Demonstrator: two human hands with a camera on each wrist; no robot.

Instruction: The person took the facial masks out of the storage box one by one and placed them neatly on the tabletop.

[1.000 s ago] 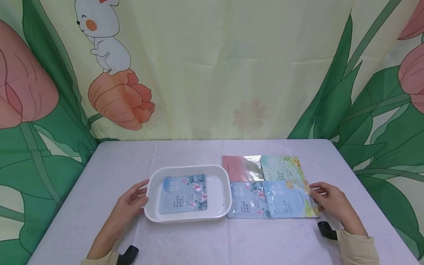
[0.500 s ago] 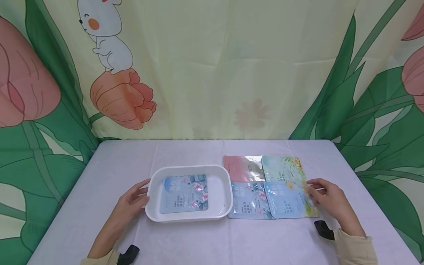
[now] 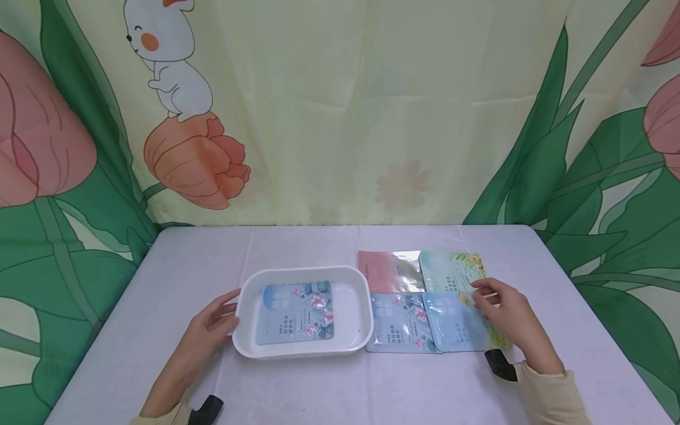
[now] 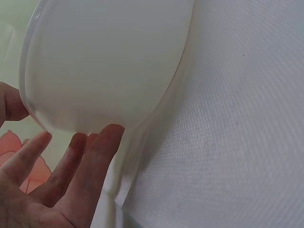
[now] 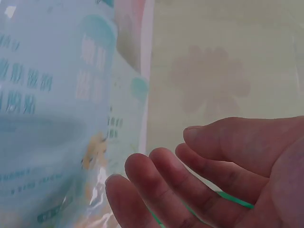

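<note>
A white plastic tray holds one blue floral face mask packet. My left hand rests its fingertips against the tray's left end; in the left wrist view its fingers are extended along the outer wall. Right of the tray lie more mask packets: another blue floral one, a plain blue one with yellow flowers, a green one and a pink-and-silver one. My right hand hovers by the right edges of the blue-and-yellow and green packets, fingers loosely bent, holding nothing.
A white cloth covers the table, whose far edge meets a curtain printed with tulips and a rabbit. Black straps or camera mounts sit at both wrists, beside beige sleeves.
My right hand has moved left and slightly away from me, from the packets' right edge to over that edge. My left hand, the tray and the packets have stayed in place.
</note>
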